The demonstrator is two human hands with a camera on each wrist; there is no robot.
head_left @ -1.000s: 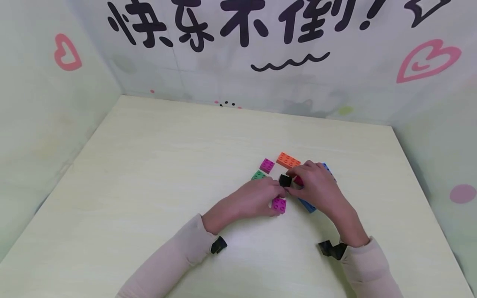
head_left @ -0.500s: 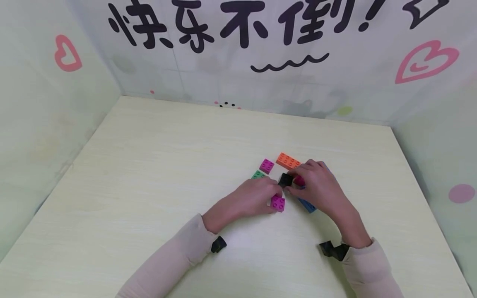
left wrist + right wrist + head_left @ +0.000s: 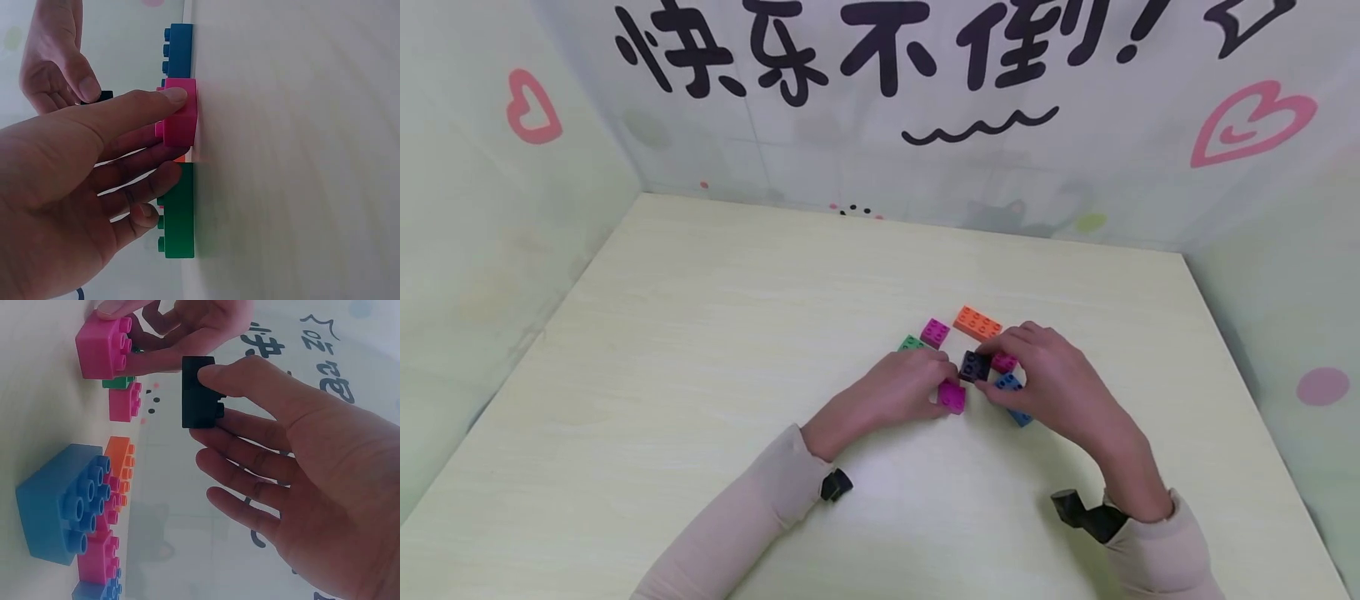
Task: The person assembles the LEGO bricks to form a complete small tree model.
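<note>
The right hand (image 3: 1051, 375) pinches the black block (image 3: 974, 367), studs up, above the table (image 3: 775, 292), right of and farther than the pink block (image 3: 952, 400) the left hand (image 3: 901, 388) pinches; level, steady grips suit both.

Black brick (image 3: 975, 367) turned studs-out, held pink brick (image 3: 952, 398) shifted forward

A small screened booth (image 3: 467, 275) is seen here; whether it is placed in a home or an office cannot be told. The pale counter (image 3: 715, 333), lightly wood-grained, is enclosed on three sides by light printed walls (image 3: 820, 171), which are decorated with large black Chinese characters (image 3: 888, 67), pink hearts (image 3: 538, 135) and coloured dots (image 3: 1322, 387).
</note>
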